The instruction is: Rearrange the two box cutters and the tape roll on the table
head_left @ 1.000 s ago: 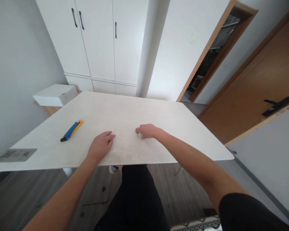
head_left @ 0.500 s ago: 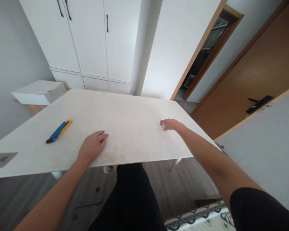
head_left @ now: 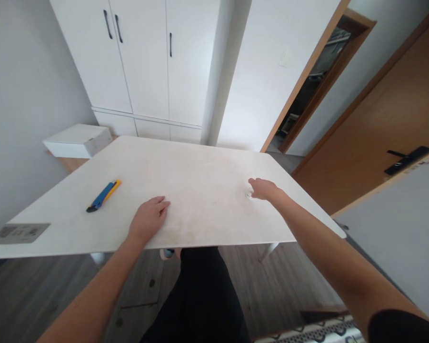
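Observation:
My left hand point(head_left: 150, 219) lies on the white table point(head_left: 200, 166) near its front edge, fingers stretched out, holding nothing. My right hand point(head_left: 262, 188) is over the right half of the table with its fingers curled down around a small whitish, roundish thing point(head_left: 249, 193). Its kind is too small and pale to make out. That thing is at or just above the tabletop, partly covered by the fingers. To the left of my left hand lies a blue and yellow utility knife point(head_left: 103, 196), with its dark end toward me.
A grey printed label point(head_left: 21, 233) is on the table's left front corner. Beyond the left edge sits a white box point(head_left: 79, 139). White cupboards point(head_left: 146, 71) stand behind the table, and a brown door point(head_left: 371, 119) is at the right.
The whole view has shifted, so things appear further right. My left hand stays in place on the table. The whitish thing shows lower under my right hand, with more of its round outline visible.

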The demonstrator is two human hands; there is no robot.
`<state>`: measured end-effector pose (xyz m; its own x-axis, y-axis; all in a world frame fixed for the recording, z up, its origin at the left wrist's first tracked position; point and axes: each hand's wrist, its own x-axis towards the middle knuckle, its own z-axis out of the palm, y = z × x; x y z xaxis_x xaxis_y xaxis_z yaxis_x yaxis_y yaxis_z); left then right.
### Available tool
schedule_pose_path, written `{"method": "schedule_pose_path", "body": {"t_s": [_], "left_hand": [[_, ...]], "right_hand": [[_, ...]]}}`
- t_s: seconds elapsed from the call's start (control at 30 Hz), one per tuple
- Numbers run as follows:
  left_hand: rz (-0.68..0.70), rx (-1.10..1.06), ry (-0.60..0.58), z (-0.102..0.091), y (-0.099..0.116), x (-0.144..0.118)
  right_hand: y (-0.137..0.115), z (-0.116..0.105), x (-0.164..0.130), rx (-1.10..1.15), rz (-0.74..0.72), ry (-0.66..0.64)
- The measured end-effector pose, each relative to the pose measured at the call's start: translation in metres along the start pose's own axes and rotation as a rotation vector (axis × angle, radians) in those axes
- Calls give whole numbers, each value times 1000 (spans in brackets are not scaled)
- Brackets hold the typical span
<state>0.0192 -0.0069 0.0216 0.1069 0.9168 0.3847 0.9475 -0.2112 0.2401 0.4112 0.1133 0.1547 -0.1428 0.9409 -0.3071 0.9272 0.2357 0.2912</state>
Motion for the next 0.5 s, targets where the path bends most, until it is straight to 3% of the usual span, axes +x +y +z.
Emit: {"method": "schedule_pose_path", "body": {"t_s": [0.1, 0.23, 0.37, 0.5], "left_hand": [[-17, -6, 1, -2, 5, -1], [-37, -19, 2, -5, 9, -1], [-53, -53, 29, -7, 11, 0], [-78, -139, 9, -6, 10, -1]], "right_hand": [[-32, -5, -9, 18, -104, -6], [-95, -17, -9, 51, -322, -44], [-180, -46, -3, 38, -469, 102], [-285, -79, 4, 193, -629, 231]]}}
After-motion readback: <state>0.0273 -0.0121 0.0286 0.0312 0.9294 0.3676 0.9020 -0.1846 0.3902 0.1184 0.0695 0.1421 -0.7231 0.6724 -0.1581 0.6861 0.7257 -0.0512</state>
